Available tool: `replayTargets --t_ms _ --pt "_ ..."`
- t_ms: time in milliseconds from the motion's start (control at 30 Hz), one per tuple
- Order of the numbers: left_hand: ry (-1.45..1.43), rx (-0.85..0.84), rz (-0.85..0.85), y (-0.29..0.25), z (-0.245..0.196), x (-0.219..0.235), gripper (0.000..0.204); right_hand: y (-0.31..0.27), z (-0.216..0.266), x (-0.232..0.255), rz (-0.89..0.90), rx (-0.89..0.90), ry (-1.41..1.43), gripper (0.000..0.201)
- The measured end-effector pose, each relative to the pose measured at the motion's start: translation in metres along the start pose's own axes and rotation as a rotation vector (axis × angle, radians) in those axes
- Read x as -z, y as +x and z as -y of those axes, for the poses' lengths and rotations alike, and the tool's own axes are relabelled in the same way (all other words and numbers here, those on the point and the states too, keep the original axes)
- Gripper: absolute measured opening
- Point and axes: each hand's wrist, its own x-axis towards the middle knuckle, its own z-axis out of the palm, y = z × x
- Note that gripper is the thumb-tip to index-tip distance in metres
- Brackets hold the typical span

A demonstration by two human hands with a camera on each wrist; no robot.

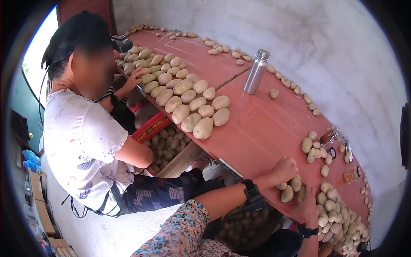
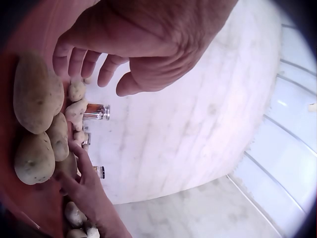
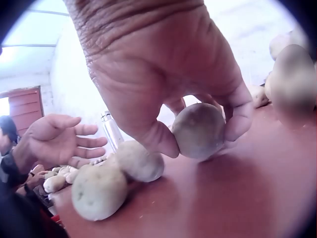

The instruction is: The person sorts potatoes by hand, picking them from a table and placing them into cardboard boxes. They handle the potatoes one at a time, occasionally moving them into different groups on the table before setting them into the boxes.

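Observation:
My right hand grips a round potato between thumb and fingers, low over the red tabletop. Two more potatoes lie beside it, touching each other. In the head view my right hand is between these potatoes and a large heap of potatoes. My left hand hovers just beyond the small group, fingers loosely bent and holding nothing. The left wrist view shows that hand above several potatoes, its fingers apart.
Rows of potatoes cover the table's left part, where another person sits with a hand on them. A steel bottle stands behind. Small potatoes line the wall edge; glass jars lie at the right. Below is a box of potatoes.

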Motion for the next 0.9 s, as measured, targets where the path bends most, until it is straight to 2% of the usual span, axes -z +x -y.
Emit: replayTargets --t_ms 67,100,133,167,200,233,267,300,367,400,467,500,567,600,667,733,767,800,900 --pt "-0.086 0.132 0.07 -0.004 -0.015 0.007 0.019 -0.004 -0.015 -0.018 0.044 -0.043 -0.083 0.063" --pt "0.126 -0.154 0.111 0.023 0.038 -0.013 0.018 -0.014 -0.018 -0.021 0.066 -0.09 -0.131 0.066" --pt "0.312 -0.452 0.162 0.048 0.087 -0.046 0.018 -0.02 -0.024 -0.024 0.064 -0.065 -0.138 0.068" --pt "0.071 -0.253 0.288 0.008 0.011 0.006 0.019 -0.017 -0.017 -0.023 0.062 -0.056 -0.15 0.07" --pt "0.062 -0.412 0.225 -0.001 -0.003 0.014 0.021 -0.017 -0.021 -0.022 0.085 -0.015 -0.154 0.073" --pt "0.469 -0.74 0.177 0.024 0.047 -0.01 0.017 -0.017 -0.024 -0.021 0.095 -0.034 -0.129 0.072" --pt "0.041 -0.638 0.058 -0.002 0.025 0.002 0.023 -0.018 -0.018 -0.011 0.099 -0.024 -0.11 0.073" --pt "-0.218 0.043 0.218 -0.01 0.005 0.005 0.03 -0.017 -0.014 0.001 0.099 -0.002 -0.087 0.073" --pt "-0.088 0.089 0.158 -0.016 -0.03 0.009 0.028 -0.013 -0.016 0.02 0.137 -0.099 -0.17 0.058" --pt "-0.088 0.093 0.185 -0.016 -0.025 0.004 0.028 -0.01 -0.013 0.032 0.138 -0.126 -0.167 0.058" --pt "-0.045 -0.029 0.134 -0.013 -0.014 -0.001 0.033 -0.001 0.0 0.058 -0.035 -0.159 -0.104 0.048" --pt "-0.041 -0.031 0.139 -0.011 -0.011 -0.004 0.033 0.001 0.004 0.065 -0.039 -0.163 -0.101 0.048" --pt "0.049 -0.055 0.163 -0.007 -0.006 -0.01 0.032 0.002 0.011 0.078 -0.287 -0.099 -0.164 0.04" --pt "0.052 -0.053 0.166 -0.006 -0.006 -0.012 0.032 0.0 0.02 0.085 -0.287 -0.102 -0.161 0.04" --pt "0.111 -0.031 0.18 -0.006 -0.006 -0.014 0.031 -0.01 0.041 0.091 -0.193 -0.049 0.367 0.038" --pt "0.081 -0.028 0.17 -0.004 -0.007 -0.014 0.031 -0.028 0.059 0.077 -0.033 0.209 0.437 0.031" --pt "0.044 -0.035 0.158 -0.002 -0.009 -0.013 0.031 -0.04 0.074 0.072 0.173 0.178 0.449 0.03" --pt "0.047 -0.039 0.165 0.0 -0.012 -0.012 0.031 -0.047 0.078 0.058 0.277 0.354 0.451 0.03" --pt "0.039 -0.011 0.128 0.006 -0.013 -0.011 0.03 -0.086 0.107 0.024 0.513 0.415 0.74 0.035"
